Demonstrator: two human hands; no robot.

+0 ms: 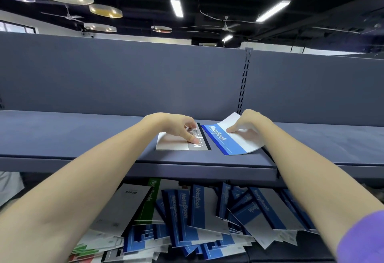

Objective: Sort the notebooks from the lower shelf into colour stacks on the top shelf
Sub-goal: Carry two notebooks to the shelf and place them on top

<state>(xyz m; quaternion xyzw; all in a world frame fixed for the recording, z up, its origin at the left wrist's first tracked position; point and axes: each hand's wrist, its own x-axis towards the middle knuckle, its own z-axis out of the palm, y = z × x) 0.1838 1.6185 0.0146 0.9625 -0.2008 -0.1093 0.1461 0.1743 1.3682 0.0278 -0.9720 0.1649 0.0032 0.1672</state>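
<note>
- Head view: 2 bare forearms reach over the top shelf [83,136], a grey-blue board with a matching back panel [124,75] behind it.
- Left hand [176,126]: fingers bent downward, tips pressing the grey notebook [176,143], which lies flat on the top shelf directly under this hand; nothing is pinched.
- Right hand [247,122]: fingers rest on the white part of the blue notebook [232,141], just right of the grey one and angled to it; whether the thumb hooks under the cover cannot be told. Its near right corner curls upward beside the wrist.
- Below both hands, on the lower shelf [280,250], lies a loose heap of notebooks [197,221], mostly blue, with a green one [151,200] to the left.
- A purple sleeve [365,240] shows on the right arm.
</note>
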